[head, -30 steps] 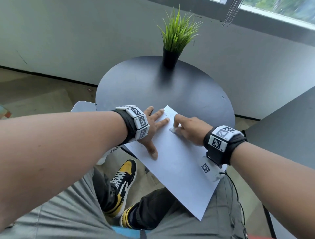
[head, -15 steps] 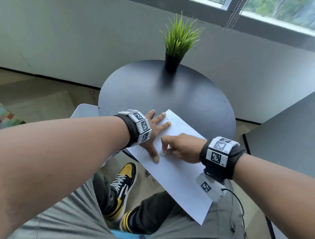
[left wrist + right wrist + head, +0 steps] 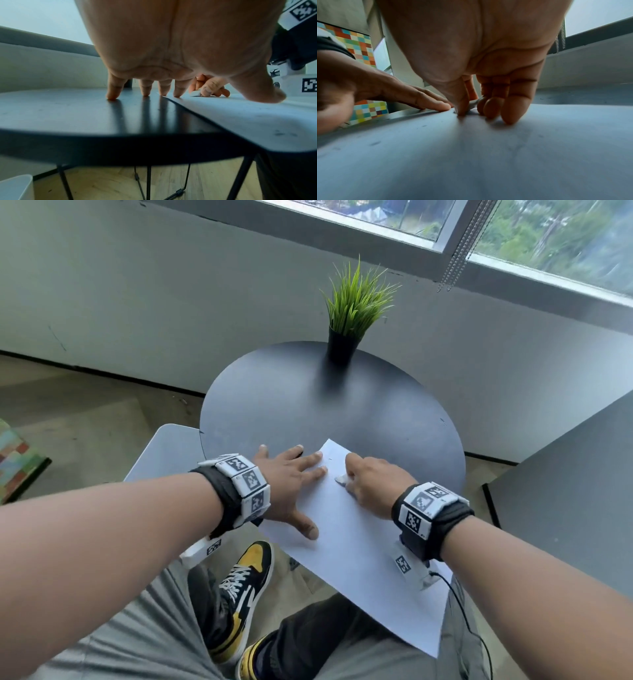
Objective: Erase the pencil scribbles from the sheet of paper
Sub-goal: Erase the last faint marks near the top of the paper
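A white sheet of paper [image 3: 356, 553] lies on the round black table [image 3: 342, 412], its near corner hanging over the edge above my lap. My left hand [image 3: 291, 484] lies flat with spread fingers, pressing the sheet's left edge [image 3: 223, 108]; some fingertips rest on the bare tabletop [image 3: 68, 108]. My right hand [image 3: 370, 484] pinches a small white eraser [image 3: 342, 480] between thumb and fingers and holds it down on the paper near the far corner. The eraser [image 3: 195, 93] shows in the left wrist view and, partly hidden by the thumb, as the eraser [image 3: 473, 103] in the right wrist view. Faint specks mark the paper [image 3: 471, 155].
A potted green plant [image 3: 352, 313] stands at the table's far edge. A white chair [image 3: 164, 450] sits left of the table, and a grey tabletop [image 3: 575, 491] lies to the right. A wall and window run behind. My legs and a yellow-black shoe [image 3: 243, 587] are below.
My right hand with the eraser slid toward my left thumb, then back out toward the sheet's far corner. The left hand stayed flat on the paper's left edge.
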